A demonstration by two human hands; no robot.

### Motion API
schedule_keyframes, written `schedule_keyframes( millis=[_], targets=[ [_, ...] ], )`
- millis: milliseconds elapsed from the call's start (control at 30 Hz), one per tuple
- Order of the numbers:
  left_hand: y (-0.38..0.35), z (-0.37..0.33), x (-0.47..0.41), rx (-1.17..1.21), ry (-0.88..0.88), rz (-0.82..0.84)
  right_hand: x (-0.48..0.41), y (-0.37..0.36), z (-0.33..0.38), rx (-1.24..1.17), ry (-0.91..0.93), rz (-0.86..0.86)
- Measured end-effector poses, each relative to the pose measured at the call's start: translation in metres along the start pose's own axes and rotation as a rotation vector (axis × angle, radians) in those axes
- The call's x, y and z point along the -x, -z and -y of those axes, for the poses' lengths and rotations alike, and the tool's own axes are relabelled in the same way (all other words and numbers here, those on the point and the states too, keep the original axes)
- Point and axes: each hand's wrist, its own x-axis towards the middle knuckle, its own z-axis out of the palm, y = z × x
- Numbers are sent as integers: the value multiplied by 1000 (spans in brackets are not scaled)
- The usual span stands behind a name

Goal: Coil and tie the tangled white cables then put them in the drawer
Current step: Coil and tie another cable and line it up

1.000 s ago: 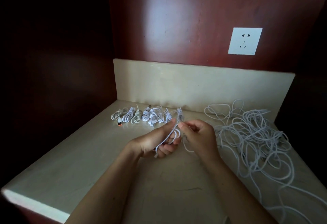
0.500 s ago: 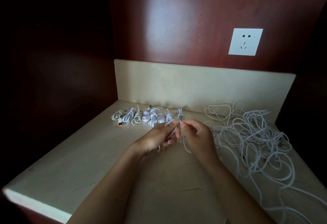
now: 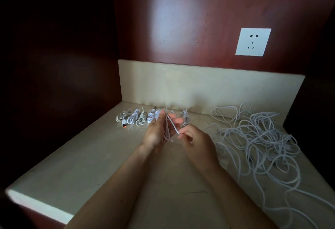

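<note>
Left hand (image 3: 155, 134) holds a small coil of cable (image 3: 167, 129) upright above the surface (image 3: 90, 165). The loops lie along its raised fingers; the thumb side is hidden. Right hand (image 3: 197, 142) pinches the free strand between thumb and fingertips, just beside the coil. The strand slants from the left fingertips down and right to the pinch. Judged so, the right hand is placed to make the next wrap across the coil's long axis. The cable is thin, round, smooth, white and limp. Tied bundles (image 3: 137, 118) lie in a row behind the hands. The loose tangle (image 3: 257, 138) sprawls well to the right on the pale, stone-like top. No drawer in view.
</note>
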Motion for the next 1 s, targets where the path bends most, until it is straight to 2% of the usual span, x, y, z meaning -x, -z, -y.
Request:
schedule_keyframes(
  millis=[100,300,400,500,600,733,833,900,1000],
  targets=[
    [0,-2,-3,147,5,-98,0,0,2,44,36,29],
    [9,-10,-6,169,-59,-249,3,-7,8,191,131,142],
    [15,-16,-7,173,-78,-298,1,0,8,163,64,186],
    [18,-19,-7,72,-133,-353,1,7,10,114,12,227],
    [20,-17,-6,-127,-200,-355,2,8,19,71,5,306],
    [18,-10,-4,-353,-177,-230,0,12,29,-252,-7,439],
    [15,-11,0,-535,-88,-61,-5,14,27,-447,-18,385],
    [12,-10,4,-700,38,41,-7,14,24,-459,-15,335],
    [10,-8,8,-574,335,202,-8,12,19,-339,31,230]
  ],
)
